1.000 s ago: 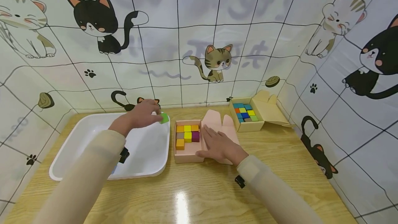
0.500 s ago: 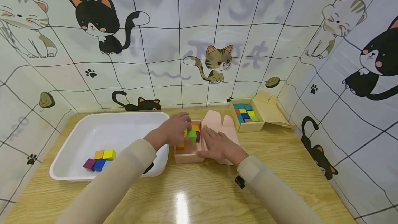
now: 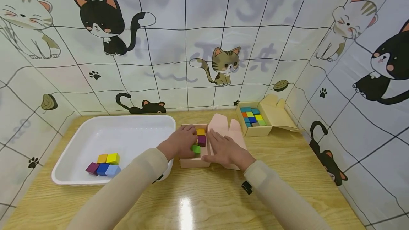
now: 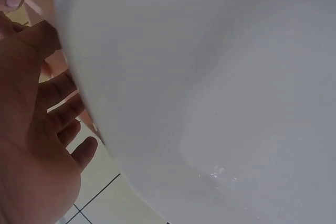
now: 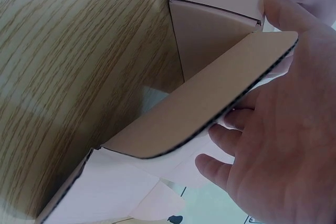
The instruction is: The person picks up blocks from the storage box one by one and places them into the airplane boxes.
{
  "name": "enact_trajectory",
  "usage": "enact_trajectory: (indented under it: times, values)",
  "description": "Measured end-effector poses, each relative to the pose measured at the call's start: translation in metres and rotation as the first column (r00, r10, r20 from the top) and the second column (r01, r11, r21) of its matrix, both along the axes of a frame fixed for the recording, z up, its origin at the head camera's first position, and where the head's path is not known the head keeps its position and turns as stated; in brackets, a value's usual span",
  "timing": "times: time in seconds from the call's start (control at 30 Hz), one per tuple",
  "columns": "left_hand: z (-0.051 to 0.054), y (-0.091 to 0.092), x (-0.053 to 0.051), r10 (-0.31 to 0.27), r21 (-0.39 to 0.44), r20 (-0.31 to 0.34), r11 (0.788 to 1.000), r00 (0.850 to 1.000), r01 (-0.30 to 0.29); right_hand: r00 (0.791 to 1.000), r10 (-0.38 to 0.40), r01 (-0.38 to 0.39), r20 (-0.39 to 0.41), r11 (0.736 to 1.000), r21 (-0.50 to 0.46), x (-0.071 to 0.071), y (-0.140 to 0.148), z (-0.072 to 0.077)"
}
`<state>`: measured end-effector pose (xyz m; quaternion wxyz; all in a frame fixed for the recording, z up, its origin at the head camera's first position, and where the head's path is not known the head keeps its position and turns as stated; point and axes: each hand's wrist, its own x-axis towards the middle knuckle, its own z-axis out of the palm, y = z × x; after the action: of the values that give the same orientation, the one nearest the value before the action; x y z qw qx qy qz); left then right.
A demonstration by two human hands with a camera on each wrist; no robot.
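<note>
My left hand (image 3: 183,140) reaches into the pink cardboard box (image 3: 195,163) and pinches a green cube (image 3: 196,148) low near the front of it. A purple cube (image 3: 201,141) and an orange cube (image 3: 200,132) show just beyond the fingers; the hand covers the box's left side. My right hand (image 3: 224,149) rests flat on the box's folded-out lid (image 3: 237,135), its thumb by the box's right edge. In the left wrist view the white tray (image 4: 210,77) blocks the left fingertips. The right wrist view has the right hand's fingers (image 5: 226,139) against the lid flap (image 5: 205,98).
Left of the box, the white tray holds several cubes, among them a yellow one (image 3: 113,158) and a light blue one (image 3: 113,170). A yellow box (image 3: 259,131) full of coloured cubes stands at the back right, lid open. A cat-patterned sheet surrounds the wooden table (image 3: 217,201).
My left hand has carried the green cube rightward from over the tray into the pink box, then lowered it toward the front. The right hand has stayed on the lid.
</note>
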<state>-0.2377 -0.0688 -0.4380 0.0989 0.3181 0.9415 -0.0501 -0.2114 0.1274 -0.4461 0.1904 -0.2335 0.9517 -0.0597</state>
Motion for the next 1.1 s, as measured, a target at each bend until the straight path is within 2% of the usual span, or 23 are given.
enact_trajectory:
  times: [0.2,0.47,0.67,0.77,1.1]
  values:
    - [-0.0016,0.0039,-0.0015,-0.002,-0.128,-0.046,0.992,0.999,-0.004,1.000,-0.001,0.001,-0.002,1.000,0.000,-0.0002,-0.0010,-0.0013]
    - [-0.0049,0.0056,-0.0038,0.009,-0.222,-0.105,0.975,0.994,-0.032,1.000,-0.011,0.011,0.000,1.000,0.020,-0.0001,-0.0025,-0.0016]
    - [-0.0051,0.0053,-0.0061,0.021,-0.247,-0.102,0.968,0.995,-0.045,1.000,-0.009,0.009,-0.013,1.000,0.017,-0.0001,-0.0021,-0.0016]
    - [-0.0063,0.0052,-0.0067,0.008,-0.257,-0.105,0.966,0.994,-0.035,1.000,-0.007,0.008,-0.015,1.000,0.015,-0.0003,-0.0017,-0.0020]
    - [-0.0037,0.0074,-0.0034,-0.004,-0.261,-0.115,0.965,0.993,-0.027,1.000,0.001,-0.001,-0.010,1.000,0.005,-0.0016,-0.0017,-0.0031]
